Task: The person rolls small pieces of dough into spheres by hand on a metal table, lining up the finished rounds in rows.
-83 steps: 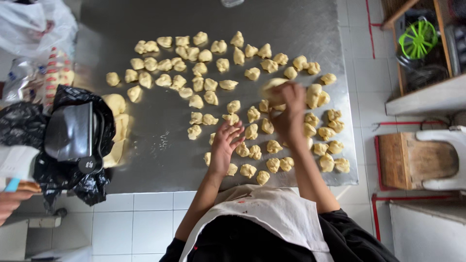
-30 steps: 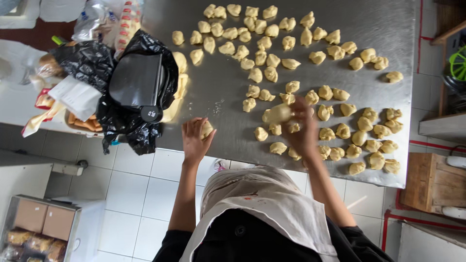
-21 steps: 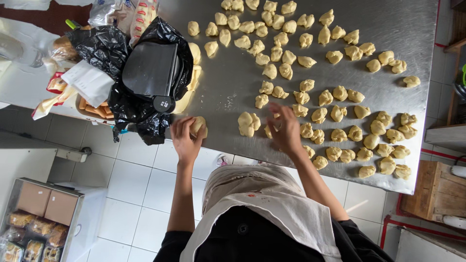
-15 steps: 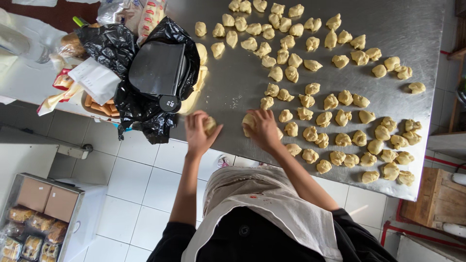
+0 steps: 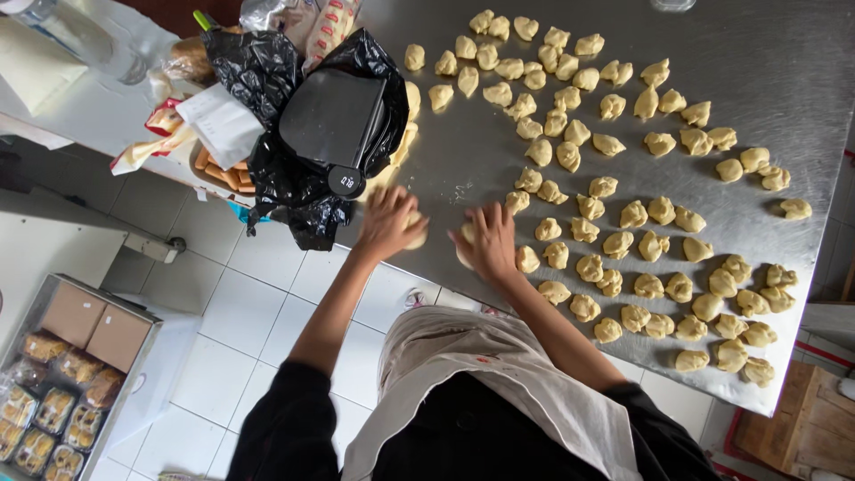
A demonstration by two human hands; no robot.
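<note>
Many small pale dough pieces (image 5: 614, 205) lie spread over the steel table (image 5: 766, 71). My left hand (image 5: 387, 221) is cupped over one dough piece (image 5: 415, 228) near the table's front edge, just below the black scale. My right hand (image 5: 488, 240) presses down on another dough piece (image 5: 464, 242) right beside it, at the left end of the spread. The two hands are a short gap apart, palms down on the steel.
A black scale (image 5: 331, 116) wrapped in a black plastic bag (image 5: 267, 169) sits left of my hands, with packets and paper behind it. A tray of wrapped pastries (image 5: 44, 392) stands on the tiled floor at lower left. A wooden box (image 5: 810, 436) is at lower right.
My right hand has come left from among the dough pieces with one piece and now rests beside my left hand. The left hand stays on its piece near the scale.
</note>
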